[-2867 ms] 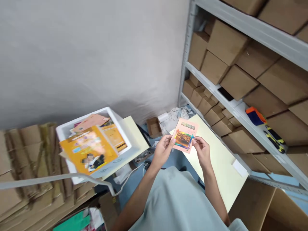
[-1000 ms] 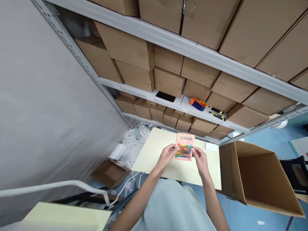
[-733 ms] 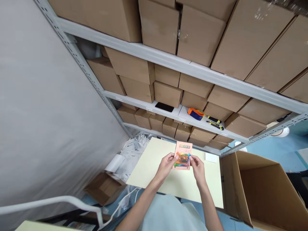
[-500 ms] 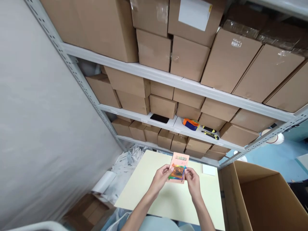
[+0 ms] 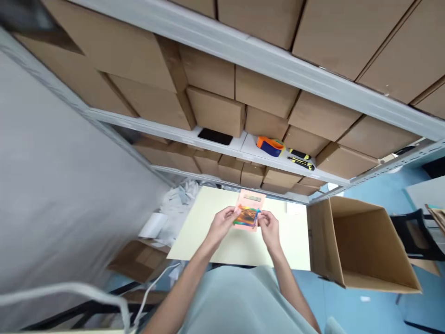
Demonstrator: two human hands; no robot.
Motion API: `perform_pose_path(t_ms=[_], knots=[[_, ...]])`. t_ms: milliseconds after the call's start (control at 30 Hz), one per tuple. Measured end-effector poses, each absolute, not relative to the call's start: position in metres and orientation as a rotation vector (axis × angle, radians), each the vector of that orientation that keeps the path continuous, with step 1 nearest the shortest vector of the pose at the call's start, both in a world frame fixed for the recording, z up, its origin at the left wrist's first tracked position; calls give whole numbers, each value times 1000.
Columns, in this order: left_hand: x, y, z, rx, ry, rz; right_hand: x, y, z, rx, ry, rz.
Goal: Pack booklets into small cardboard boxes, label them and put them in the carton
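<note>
Above the pale table (image 5: pixel 194 232), a flat pink packet (image 5: pixel 251 198) with a shiny rainbow-coloured picture and a line of printed characters stands tilted towards me. My left hand (image 5: pixel 221 224) pinches its left edge, thumb on the front. At the lower right edge, my right hand (image 5: pixel 270 229) also pinches it, fingers bent. The fingers behind the packet are hidden. Lying on the table's far right part is a small white block (image 5: pixel 295 208), blurred against the pale surface.
Shelves of cardboard boxes (image 5: pixel 215 111) rise behind the table. One shelf carries a black phone-like slab (image 5: pixel 215 136), an orange-and-blue tape dispenser (image 5: pixel 270 146) and two yellow-and-black utility knives (image 5: pixel 301 163). A large open carton (image 5: pixel 320 236) stands right; a white roll (image 5: pixel 153 225) lies left.
My view has tipped downward, so more of my shirt and the floor shows. Both hands keep their hold on the pink packet, which appears slightly higher and further left in view.
</note>
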State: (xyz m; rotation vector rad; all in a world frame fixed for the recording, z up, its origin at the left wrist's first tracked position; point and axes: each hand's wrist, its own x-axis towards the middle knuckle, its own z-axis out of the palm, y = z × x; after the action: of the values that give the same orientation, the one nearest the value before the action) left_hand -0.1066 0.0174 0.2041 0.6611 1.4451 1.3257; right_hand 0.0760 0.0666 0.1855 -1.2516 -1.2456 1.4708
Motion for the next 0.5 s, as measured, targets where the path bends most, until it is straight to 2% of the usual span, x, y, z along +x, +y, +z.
perform_pose_path(t_ms=[200,500], knots=[[-101,9,179,519,1385,1281,76,53,160,-1332,-1218,1474],[-106,12,179,459,1322,1337,68,75,163,-1352,-1256,1493]])
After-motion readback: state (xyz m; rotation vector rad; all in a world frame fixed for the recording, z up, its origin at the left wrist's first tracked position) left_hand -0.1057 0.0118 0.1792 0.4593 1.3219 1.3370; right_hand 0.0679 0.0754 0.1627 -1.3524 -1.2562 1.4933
